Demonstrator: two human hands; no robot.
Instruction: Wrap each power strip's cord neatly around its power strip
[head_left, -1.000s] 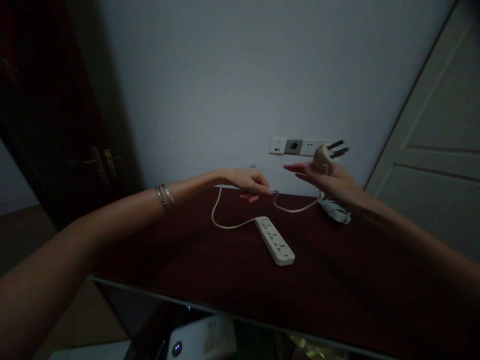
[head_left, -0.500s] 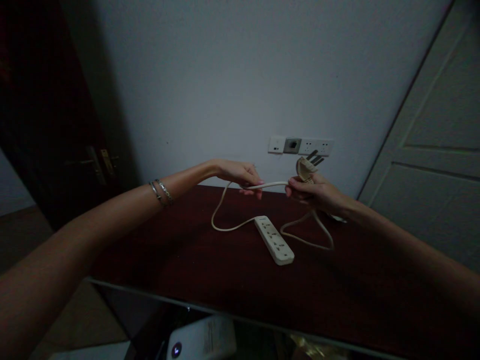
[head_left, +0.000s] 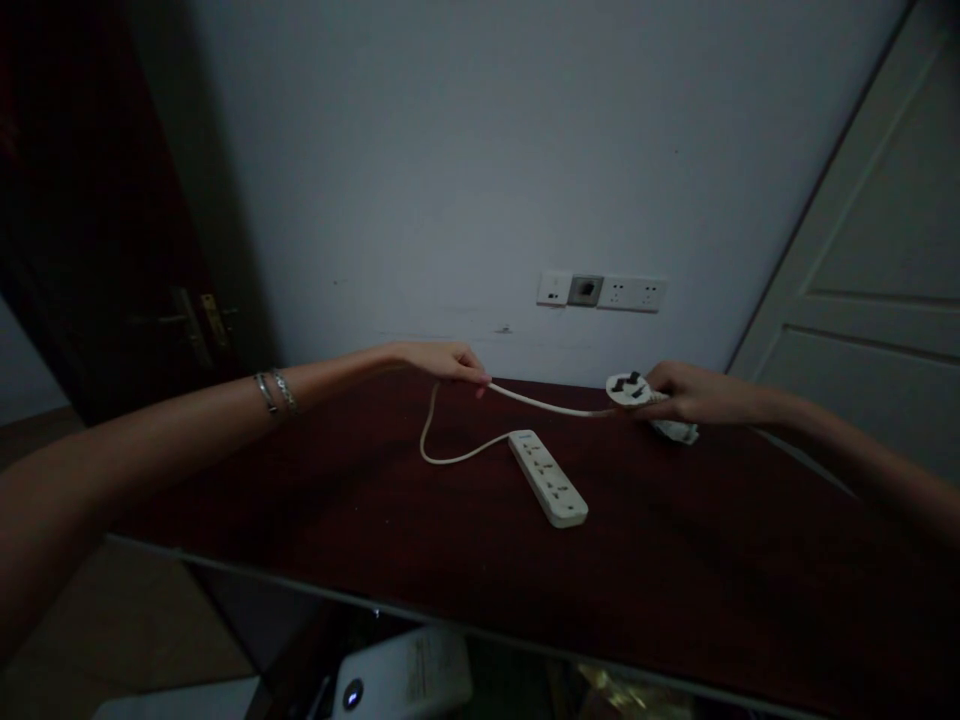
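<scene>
A white power strip point(head_left: 548, 478) lies on the dark red table point(head_left: 675, 560). Its cream cord point(head_left: 540, 403) loops left of the strip and then runs stretched above the table between my two hands. My left hand point(head_left: 444, 361) pinches the cord near the table's far edge, fingers closed. My right hand point(head_left: 686, 392) grips the round plug point(head_left: 627, 389) at the cord's end, with the dark prongs pointing up and towards me. Bracelets sit on my left wrist point(head_left: 273, 392).
A row of wall sockets point(head_left: 601, 292) sits on the grey wall above the table. A small pale packet point(head_left: 675, 431) lies under my right hand. A dark door with a handle point(head_left: 191, 322) is at left, a pale door point(head_left: 877, 300) at right. A white device point(head_left: 405, 675) sits below the table's glass edge.
My hands have moved apart, pulling the cord taut between them. The right hand went right and down with the plug, and the slack loop by the strip is gone.
</scene>
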